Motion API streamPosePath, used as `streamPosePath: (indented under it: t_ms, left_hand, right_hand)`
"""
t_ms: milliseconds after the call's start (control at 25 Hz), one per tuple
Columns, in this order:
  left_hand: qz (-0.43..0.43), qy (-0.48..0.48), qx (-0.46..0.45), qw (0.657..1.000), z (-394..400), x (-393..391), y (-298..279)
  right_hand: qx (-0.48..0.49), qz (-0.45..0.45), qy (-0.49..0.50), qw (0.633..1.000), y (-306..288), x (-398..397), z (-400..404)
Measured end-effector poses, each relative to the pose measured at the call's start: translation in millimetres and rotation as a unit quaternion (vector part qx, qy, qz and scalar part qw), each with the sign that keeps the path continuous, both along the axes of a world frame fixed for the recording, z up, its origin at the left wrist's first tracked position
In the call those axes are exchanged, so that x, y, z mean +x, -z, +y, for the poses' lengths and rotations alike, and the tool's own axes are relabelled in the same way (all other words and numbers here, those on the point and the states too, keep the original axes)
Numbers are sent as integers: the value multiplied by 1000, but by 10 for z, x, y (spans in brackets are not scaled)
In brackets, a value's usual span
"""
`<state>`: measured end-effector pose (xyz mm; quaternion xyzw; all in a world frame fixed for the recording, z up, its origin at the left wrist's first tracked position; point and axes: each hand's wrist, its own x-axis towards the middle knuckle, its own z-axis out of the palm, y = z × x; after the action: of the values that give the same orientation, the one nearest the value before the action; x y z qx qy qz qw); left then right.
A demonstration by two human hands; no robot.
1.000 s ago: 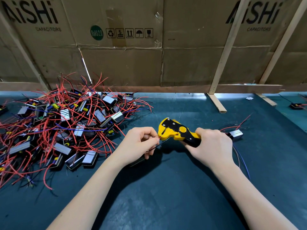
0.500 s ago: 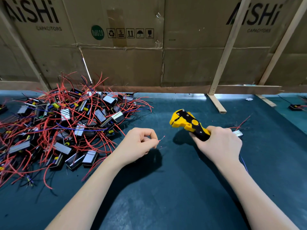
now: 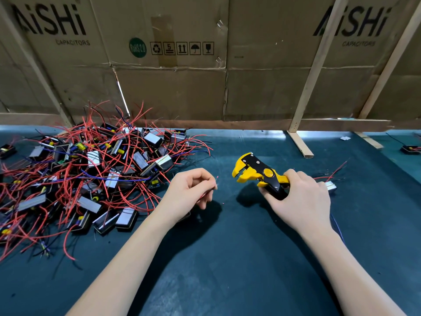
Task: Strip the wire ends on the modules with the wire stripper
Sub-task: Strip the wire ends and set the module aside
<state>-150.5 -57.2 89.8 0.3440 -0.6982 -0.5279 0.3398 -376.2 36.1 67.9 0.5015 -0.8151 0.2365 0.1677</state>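
My right hand [image 3: 298,201] grips the handles of a yellow and black wire stripper [image 3: 257,173], jaws apart and pointing left, lifted above the mat. My left hand [image 3: 191,192] pinches thin wire ends [image 3: 210,190] between thumb and fingers; the module they belong to is mostly hidden under that hand. The two hands are apart, with a gap between the wire tips and the stripper jaws. A large heap of modules with red wires [image 3: 91,174] lies to the left of my left hand.
One module with red wires [image 3: 330,185] lies behind my right hand. Another small module [image 3: 410,149] sits far right. A cardboard wall [image 3: 205,76] with wooden braces [image 3: 300,147] closes the back of the dark green mat [image 3: 227,258].
The stripper came off the wire and moved right and slightly up. Its jaws have opened. My left hand kept pinching the wire ends and stayed almost in place.
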Motion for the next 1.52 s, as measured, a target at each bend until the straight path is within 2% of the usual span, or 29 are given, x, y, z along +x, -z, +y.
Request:
streamPosePath:
  t_ms: [120,200,440,640,760,800,960,1080,1520]
  left_hand:
    - [54,-34,43,997,5,-15,-31]
    - [60,-52,60,995,-7,-6,-37]
    - [78,-79,55,992,-59,21,-21]
    - [49,-38,58,996,-63,33,-3]
    - [70,42,186,979,-122,62,-45]
    - [58,71,192,977,-136,93,-61]
    - [-39,116,81,989,-174,280,-83]
    - [-69,121,64,988,-179,340,-76]
    - [-23,75,55,995,-65,122,22]
  right_hand:
    - [19,-15,6,1000,-23,-12,0]
    - [18,-29,6,999,-37,-13,4]
    - [19,-45,-7,999,-38,14,12]
    - [24,-51,-10,998,-35,7,13]
    - [27,-55,-10,998,-36,5,14]
    - [26,-57,-11,998,-36,5,15]
    - [25,-56,-13,998,-31,4,23]
    - [34,-46,-11,998,-15,-3,17]
    - [18,81,-26,996,74,115,-28]
